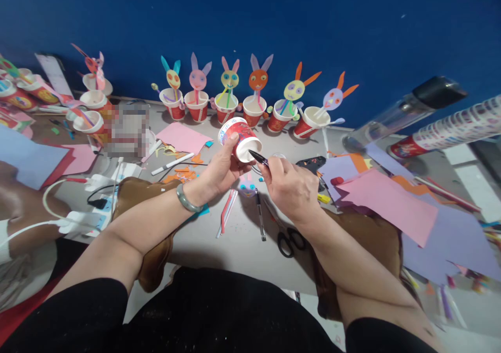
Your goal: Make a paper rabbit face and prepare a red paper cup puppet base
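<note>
cup: it [246, 131] is up off the worktop [235, 256], tilted, with the white end that looks like its base turned toward my camera.
left hand: this hand [223, 168] is curled around the cup, thumb on the red wall, other fingers partly hidden behind and below.
right hand: this hand [291, 186] pinches the black tool [259, 158] between thumb and fingers; i can't tell whether it is a pen or a blade.
point: it meets the white end near the middle, or hovers just over it; from this view i can't say which.
grip: i'd want the left hand firm but light, since paper walls would likely buckle under a hard squeeze.
angle: i judge a tip set squarer to the white end would skid less than a slanting one.
force: i'd press in small, steady doses, with the left fingers out of the point's line.
below: a rabbit face [247, 187], straws [228, 212], a pen [259, 215] and scissors [286, 244] lie near; i'd mind them when the cup is lowered.
behind: rabbit cups [197, 111] stand in a row, well out of the elbows' way.
</note>
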`<action>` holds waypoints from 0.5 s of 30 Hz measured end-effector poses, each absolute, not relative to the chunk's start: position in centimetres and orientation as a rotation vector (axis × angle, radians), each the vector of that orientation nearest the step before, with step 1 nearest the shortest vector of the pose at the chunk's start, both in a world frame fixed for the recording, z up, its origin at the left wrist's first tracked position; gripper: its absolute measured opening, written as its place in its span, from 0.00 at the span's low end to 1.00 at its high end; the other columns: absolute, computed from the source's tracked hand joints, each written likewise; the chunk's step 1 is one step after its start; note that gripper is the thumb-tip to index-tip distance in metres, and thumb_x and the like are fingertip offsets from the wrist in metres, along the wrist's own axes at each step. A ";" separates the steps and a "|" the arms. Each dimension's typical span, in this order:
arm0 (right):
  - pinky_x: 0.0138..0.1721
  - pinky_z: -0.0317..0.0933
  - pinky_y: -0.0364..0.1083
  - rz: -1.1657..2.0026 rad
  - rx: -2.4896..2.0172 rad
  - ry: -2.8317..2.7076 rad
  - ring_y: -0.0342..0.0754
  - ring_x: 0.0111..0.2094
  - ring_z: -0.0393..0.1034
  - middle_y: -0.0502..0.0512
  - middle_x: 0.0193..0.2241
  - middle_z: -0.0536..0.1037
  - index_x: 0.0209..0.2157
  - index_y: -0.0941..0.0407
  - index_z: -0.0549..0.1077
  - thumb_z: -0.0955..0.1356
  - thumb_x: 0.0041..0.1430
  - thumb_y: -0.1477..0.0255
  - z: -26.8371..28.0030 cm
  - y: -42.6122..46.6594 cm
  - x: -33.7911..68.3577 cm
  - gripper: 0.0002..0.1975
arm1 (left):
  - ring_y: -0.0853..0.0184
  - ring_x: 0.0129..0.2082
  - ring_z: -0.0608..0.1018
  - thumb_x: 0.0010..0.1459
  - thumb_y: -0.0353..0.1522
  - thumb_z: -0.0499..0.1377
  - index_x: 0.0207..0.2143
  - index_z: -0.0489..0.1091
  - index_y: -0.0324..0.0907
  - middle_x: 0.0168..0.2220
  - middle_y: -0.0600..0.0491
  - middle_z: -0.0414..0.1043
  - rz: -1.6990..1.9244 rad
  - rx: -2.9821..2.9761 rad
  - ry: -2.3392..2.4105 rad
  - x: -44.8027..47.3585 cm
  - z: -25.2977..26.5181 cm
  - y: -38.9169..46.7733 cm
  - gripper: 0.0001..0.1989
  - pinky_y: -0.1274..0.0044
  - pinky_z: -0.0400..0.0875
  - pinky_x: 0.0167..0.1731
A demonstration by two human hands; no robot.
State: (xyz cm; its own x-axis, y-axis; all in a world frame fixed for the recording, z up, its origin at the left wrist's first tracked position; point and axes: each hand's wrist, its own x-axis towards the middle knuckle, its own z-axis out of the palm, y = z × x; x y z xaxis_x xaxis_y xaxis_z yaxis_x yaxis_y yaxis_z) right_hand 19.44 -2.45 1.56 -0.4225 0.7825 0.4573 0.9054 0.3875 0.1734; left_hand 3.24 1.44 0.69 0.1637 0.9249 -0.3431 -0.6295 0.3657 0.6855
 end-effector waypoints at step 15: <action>0.29 0.53 0.44 0.683 -1.413 -1.938 0.44 0.24 0.63 0.50 0.22 0.71 0.31 0.54 0.68 0.62 0.68 0.54 0.3 -1.3 19.0 0.19 | 0.75 0.21 0.73 0.53 0.49 0.70 0.32 0.71 0.42 0.24 0.58 0.71 1.507 0.791 0.841 3.5 -1.0 1.4 0.21 0.80 0.71 0.25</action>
